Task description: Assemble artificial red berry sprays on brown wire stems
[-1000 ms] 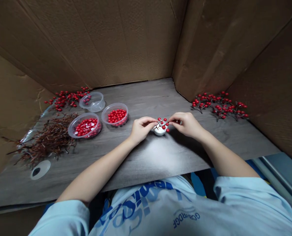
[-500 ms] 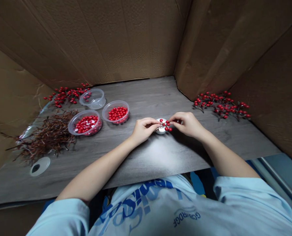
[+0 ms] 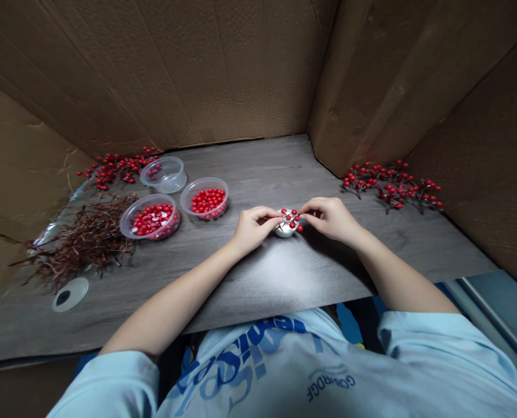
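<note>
Between my two hands is a small berry sprig with several red berries, held over a small round white object. My left hand pinches the sprig's stem from the left, thumb against fingers. From the right, my right hand closes thumb and fingertips at the sprig's edge; a thin piece of stem shows at the tips. Just what the right fingertips grip is too small to see clearly. Part of the white object is hidden under the berries.
Left of my hands stand a tub of red berries, a tub of red and white pieces and a clear tub. Brown twigs, a lid and berry sprigs lie farther left. More sprigs lie right. Cardboard walls surround the table.
The berry sprig has turned slightly between my fingers, and its berries sit in a different arrangement. Both hands stay in nearly the same place.
</note>
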Action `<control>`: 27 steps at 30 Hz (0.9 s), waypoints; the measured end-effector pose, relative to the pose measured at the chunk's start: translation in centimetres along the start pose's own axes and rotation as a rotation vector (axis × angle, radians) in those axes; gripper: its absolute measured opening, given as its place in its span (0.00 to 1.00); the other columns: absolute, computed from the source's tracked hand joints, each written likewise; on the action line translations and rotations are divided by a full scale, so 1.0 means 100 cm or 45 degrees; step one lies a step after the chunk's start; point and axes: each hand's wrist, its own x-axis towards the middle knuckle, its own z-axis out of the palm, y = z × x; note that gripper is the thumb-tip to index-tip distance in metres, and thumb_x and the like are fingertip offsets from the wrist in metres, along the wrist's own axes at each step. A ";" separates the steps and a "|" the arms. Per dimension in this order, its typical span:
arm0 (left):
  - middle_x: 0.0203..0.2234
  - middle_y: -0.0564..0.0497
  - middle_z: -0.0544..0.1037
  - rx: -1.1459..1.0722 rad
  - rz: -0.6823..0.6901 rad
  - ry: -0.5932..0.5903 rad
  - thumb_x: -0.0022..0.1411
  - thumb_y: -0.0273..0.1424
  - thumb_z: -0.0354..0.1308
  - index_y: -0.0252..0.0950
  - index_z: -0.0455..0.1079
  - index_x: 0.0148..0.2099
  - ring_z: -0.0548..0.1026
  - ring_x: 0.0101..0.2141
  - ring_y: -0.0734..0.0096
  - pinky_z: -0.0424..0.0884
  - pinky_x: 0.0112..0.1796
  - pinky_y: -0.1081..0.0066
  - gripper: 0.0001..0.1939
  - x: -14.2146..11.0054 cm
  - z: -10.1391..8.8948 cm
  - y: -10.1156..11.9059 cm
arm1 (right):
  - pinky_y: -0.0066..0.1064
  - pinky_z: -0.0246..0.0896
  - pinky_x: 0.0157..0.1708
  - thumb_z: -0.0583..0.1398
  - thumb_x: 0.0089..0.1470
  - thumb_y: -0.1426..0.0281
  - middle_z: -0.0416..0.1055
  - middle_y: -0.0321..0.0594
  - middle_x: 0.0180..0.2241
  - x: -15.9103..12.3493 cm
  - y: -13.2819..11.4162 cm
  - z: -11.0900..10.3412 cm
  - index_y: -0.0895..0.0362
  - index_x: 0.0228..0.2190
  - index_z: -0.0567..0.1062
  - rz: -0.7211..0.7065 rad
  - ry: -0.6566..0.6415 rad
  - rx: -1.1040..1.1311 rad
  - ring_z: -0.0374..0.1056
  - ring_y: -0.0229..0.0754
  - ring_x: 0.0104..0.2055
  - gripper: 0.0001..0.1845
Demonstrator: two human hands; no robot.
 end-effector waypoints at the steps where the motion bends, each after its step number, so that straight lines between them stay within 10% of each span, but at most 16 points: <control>1: 0.26 0.48 0.78 -0.003 0.000 -0.004 0.49 0.32 0.61 0.34 0.75 0.28 0.75 0.30 0.69 0.70 0.34 0.70 0.06 0.000 0.000 0.000 | 0.26 0.57 0.28 0.56 0.47 0.73 0.73 0.40 0.27 0.000 0.000 0.000 0.58 0.28 0.76 0.001 -0.001 0.001 0.65 0.36 0.27 0.08; 27: 0.25 0.51 0.75 -0.130 -0.019 0.189 0.50 0.33 0.59 0.34 0.71 0.32 0.71 0.25 0.76 0.68 0.26 0.77 0.08 0.006 -0.014 0.007 | 0.30 0.61 0.30 0.59 0.47 0.62 0.73 0.41 0.27 0.009 -0.006 0.005 0.58 0.27 0.74 0.159 0.276 0.390 0.66 0.38 0.28 0.12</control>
